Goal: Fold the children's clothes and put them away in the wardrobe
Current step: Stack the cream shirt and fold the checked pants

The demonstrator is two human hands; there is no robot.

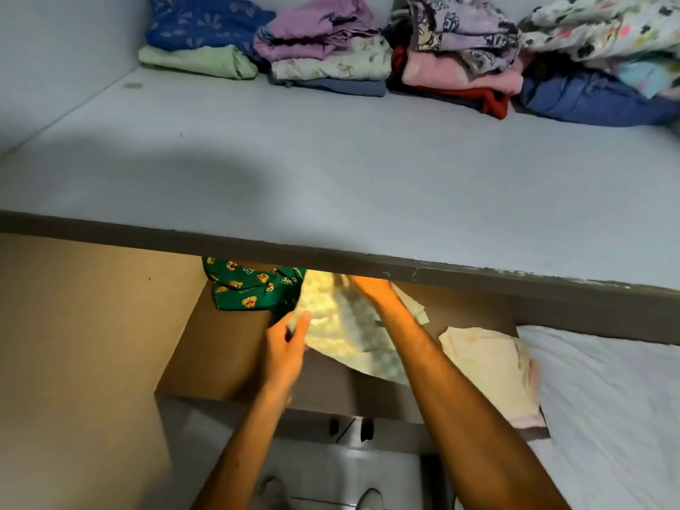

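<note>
Head view: both hands work a pale garment point(346, 325) on the lower shelf point(228, 362), under the upper shelf's front edge. Left hand point(285, 353) touches it, fingers straight; right hand point(371, 288) presses on top. Shoving could undo its fold or crumple the green garment point(250, 285) beside it.

Both bare forearms reach forward and up from the bottom edge, converging. The left hand point(287, 349) is held edge-on, fingers straight and together, thumb apart. The right hand point(371, 288) reaches farther, palm down, fingers partly hidden, so its grip is unclear.
</note>
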